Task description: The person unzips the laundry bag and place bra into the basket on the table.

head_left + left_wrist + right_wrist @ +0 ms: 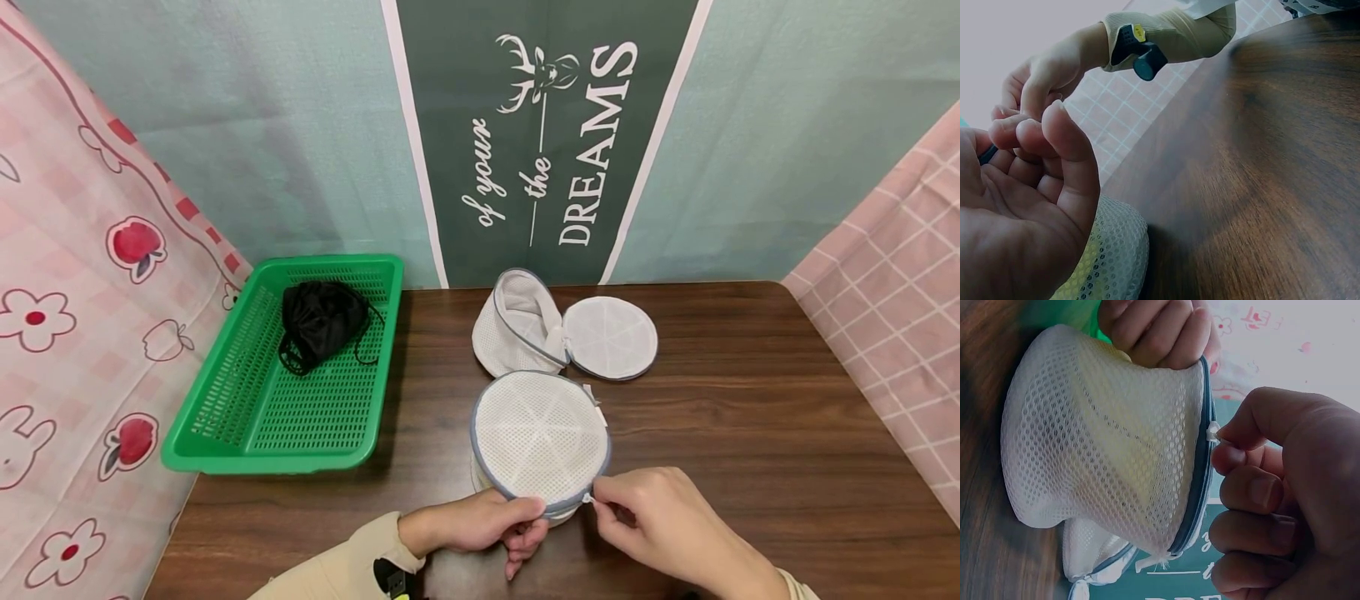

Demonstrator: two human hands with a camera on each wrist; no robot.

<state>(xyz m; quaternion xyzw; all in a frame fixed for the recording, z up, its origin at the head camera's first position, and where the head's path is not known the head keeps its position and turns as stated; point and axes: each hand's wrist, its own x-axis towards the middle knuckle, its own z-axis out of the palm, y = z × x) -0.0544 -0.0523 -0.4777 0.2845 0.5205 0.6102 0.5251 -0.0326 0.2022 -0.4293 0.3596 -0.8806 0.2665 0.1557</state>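
A round white mesh laundry bag (pixel 540 437) with blue-grey edging stands on the table, its lid lying over the top. My left hand (pixel 483 523) grips its near rim, thumb on top and fingers curled beneath. At the rim's right front, my right hand (pixel 663 521) pinches the small white zipper pull (pixel 1213 432) between thumb and forefinger. Something yellowish shows through the mesh side in both wrist views. Just behind stands a second mesh laundry bag (pixel 491 340), unzipped, with its round lid (pixel 611 337) folded out flat to the right.
On the left sits a green plastic basket (pixel 300 460) with a black drawstring pouch (pixel 324 321) inside. The brown wooden table (pixel 750 400) meets a printed cloth backdrop (pixel 300 150) at the back, with pink patterned cloths at both sides.
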